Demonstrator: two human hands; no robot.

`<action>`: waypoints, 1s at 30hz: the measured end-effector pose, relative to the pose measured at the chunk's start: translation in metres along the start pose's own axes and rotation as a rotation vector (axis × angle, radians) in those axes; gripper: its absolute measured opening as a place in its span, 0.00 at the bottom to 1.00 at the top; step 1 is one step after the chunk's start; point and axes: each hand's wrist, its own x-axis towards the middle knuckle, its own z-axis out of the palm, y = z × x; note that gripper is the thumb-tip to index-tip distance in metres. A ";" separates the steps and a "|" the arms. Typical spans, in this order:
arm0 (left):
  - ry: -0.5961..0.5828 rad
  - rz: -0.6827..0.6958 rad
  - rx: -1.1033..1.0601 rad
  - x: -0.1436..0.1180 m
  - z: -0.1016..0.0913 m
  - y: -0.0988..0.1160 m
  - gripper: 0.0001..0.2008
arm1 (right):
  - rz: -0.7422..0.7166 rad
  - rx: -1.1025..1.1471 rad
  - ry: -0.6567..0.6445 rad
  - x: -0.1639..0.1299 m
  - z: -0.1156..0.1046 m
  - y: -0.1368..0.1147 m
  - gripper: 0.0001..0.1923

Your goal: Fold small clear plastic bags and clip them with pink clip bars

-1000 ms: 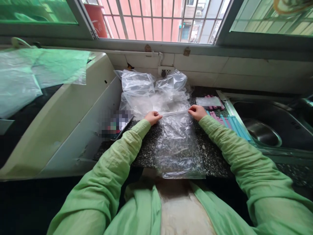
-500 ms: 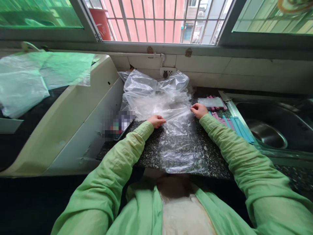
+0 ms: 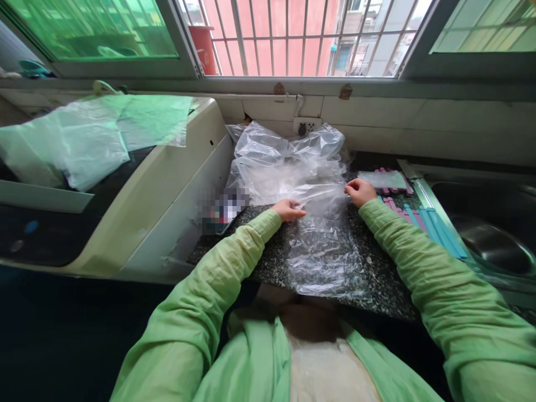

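A clear plastic bag [image 3: 324, 259] lies flat on the speckled dark counter, its near end by the front edge. My left hand [image 3: 290, 210] pinches its upper left side, fingers pressed together. At the upper right side, my right hand [image 3: 360, 192] closes thumb and fingertips on the same bag. Just beyond both hands is a heap of crumpled clear plastic bags [image 3: 285, 162]; where the flat bag ends and the heap begins is hard to tell.
Left of the heap lies a phone-like device [image 3: 230, 209], partly blurred out. A cream machine [image 3: 167, 190] draped with plastic sheets stands further left. On the right are pink and blue strips [image 3: 439, 229], a whitish packet [image 3: 383, 180] and a metal sink [image 3: 494, 240].
The camera view has turned left, so everything sits further right in the picture. My left fingers have shifted slightly at the bag's edge. Both hands still grip the bag.
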 end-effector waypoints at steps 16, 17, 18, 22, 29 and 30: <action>0.123 0.040 0.391 -0.018 -0.002 0.005 0.07 | -0.006 -0.028 0.059 0.010 0.001 0.020 0.10; 0.117 0.031 0.373 -0.019 -0.001 0.004 0.06 | -0.001 -0.033 0.057 0.009 0.001 0.019 0.10; 0.110 0.020 0.349 -0.019 -0.001 0.002 0.06 | 0.005 -0.038 0.055 0.009 0.001 0.019 0.09; 0.115 -0.002 0.252 -0.022 0.000 -0.001 0.04 | 0.029 -0.063 0.049 0.009 0.001 0.018 0.07; 0.183 0.026 0.281 -0.030 -0.005 -0.014 0.15 | 0.042 -0.127 0.037 0.009 0.000 0.018 0.07; 0.199 0.050 0.303 -0.032 -0.006 -0.017 0.17 | 0.045 -0.135 0.034 0.008 -0.001 0.018 0.07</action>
